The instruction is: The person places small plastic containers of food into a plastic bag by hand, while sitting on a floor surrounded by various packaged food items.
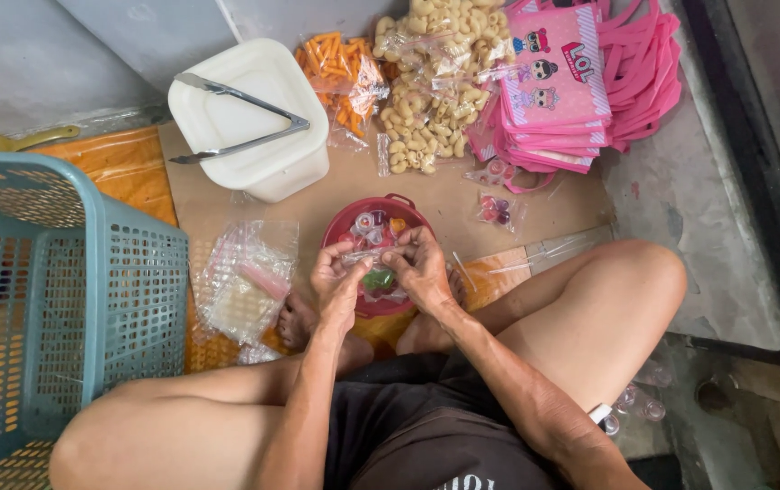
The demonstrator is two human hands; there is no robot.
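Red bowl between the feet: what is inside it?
The red bowl holds small clear jelly cups with coloured fillings. Both hands, left and right, pinch a small clear bag over it and cover the near half, so that part's contents cannot be seen.

Surface: a cardboard sheet (444, 195) is lying on the floor (689, 191).
On it: a white tub (258, 127), a red bowl (340, 231), snack bags (426, 91), pink bags (580, 82) are sitting.
Left: a teal basket (63, 299) is standing.

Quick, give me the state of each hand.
Left hand: closed, pinching the small clear bag.
Right hand: closed, pinching the same bag.
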